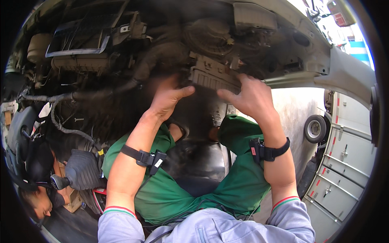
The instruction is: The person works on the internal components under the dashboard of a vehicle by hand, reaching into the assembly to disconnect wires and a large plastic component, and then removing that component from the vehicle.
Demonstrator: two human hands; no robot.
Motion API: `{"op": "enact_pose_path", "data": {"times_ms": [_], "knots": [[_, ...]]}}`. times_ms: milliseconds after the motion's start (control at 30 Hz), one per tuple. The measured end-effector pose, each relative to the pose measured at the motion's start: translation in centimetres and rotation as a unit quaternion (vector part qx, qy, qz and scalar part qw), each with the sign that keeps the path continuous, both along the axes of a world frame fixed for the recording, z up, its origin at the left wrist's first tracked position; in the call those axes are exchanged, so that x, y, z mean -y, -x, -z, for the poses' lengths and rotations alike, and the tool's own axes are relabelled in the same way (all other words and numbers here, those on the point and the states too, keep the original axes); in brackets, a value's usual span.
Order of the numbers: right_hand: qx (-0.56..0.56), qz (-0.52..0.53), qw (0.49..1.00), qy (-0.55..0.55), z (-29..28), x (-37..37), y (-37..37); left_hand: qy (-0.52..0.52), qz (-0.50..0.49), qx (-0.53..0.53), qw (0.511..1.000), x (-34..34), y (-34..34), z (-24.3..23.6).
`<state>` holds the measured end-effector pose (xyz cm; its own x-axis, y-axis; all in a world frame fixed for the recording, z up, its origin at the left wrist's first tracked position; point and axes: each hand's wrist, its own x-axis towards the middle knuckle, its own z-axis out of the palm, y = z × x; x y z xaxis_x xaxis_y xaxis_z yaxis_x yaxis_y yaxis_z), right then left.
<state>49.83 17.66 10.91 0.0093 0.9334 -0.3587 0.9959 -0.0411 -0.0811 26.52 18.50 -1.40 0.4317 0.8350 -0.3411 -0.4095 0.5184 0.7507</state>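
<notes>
An open vehicle dashboard fills the upper part of the head view. Under it hangs a grey ribbed plastic box (212, 74), slightly tilted, below a round blower housing (208, 37). My right hand (252, 97) grips the box's right end, with the thumb near its lower edge and the fingers reaching behind its side. My left hand (169, 92) is to the left of the box, thumb stretched out toward it and apart from the other fingers. Those fingers are blurred and partly lost in the dark. Whether the left hand touches the box I cannot tell.
A wrapped wiring harness (56, 115) runs along the left. A gear lever with a grey boot (83, 170) stands by my left leg. Another person (38, 198) is low at the far left. Outside the right opening are a wheel (315, 128) and a white truck body (344, 162).
</notes>
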Motion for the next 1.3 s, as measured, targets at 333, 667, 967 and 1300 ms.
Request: {"op": "enact_pose_path", "data": {"times_ms": [333, 667, 967, 1300], "knots": [[-0.112, -0.173, 0.969, -0.139, 3.0, -2.6, 3.8, 0.035, -0.008, 0.001, 0.999, 0.9, 1.0, 2.7], [-0.152, -0.144, 0.975, -0.074, 3.8, -3.6, 4.7, 0.025, 0.021, 0.076, 0.997, 1.1, 2.1, 1.7], [-0.179, -0.158, 0.964, -0.116, 3.7, -3.9, 5.0, 0.000, 0.014, 0.012, 1.000, 1.3, 2.2, 1.9], [-0.171, -0.150, 0.967, -0.115, 3.8, -3.6, 5.0, -0.011, -0.016, -0.040, 0.999, 1.2, 1.5, 1.9]]}}
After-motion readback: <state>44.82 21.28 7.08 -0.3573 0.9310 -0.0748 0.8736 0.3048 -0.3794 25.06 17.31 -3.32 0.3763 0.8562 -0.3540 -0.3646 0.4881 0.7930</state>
